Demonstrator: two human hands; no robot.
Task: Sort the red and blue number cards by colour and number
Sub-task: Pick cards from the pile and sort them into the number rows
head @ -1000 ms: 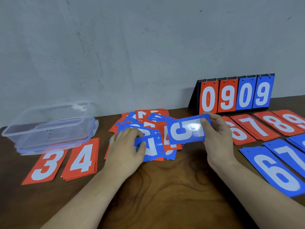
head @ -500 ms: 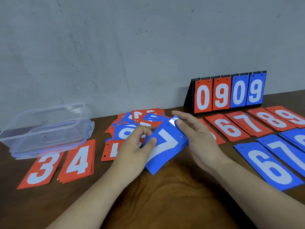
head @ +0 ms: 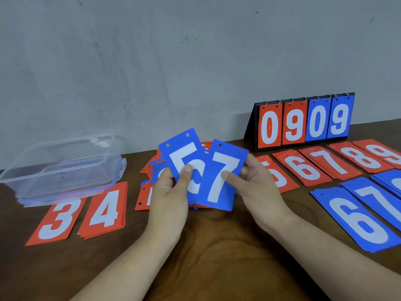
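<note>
Though red stacks and blue stacks lie sorted before the scoreboard, a mixed heap left of it awaits sorting. The left hand pinches a blue 5 card and the right hand a blue 7 card, both raised left of the scoreboard.

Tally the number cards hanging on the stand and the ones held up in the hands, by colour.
Red cards on the stand: 2
Blue cards on the stand: 2
Blue cards held up: 2, the 5 card in the left hand and the 7 card in the right hand
Total: 6
</note>
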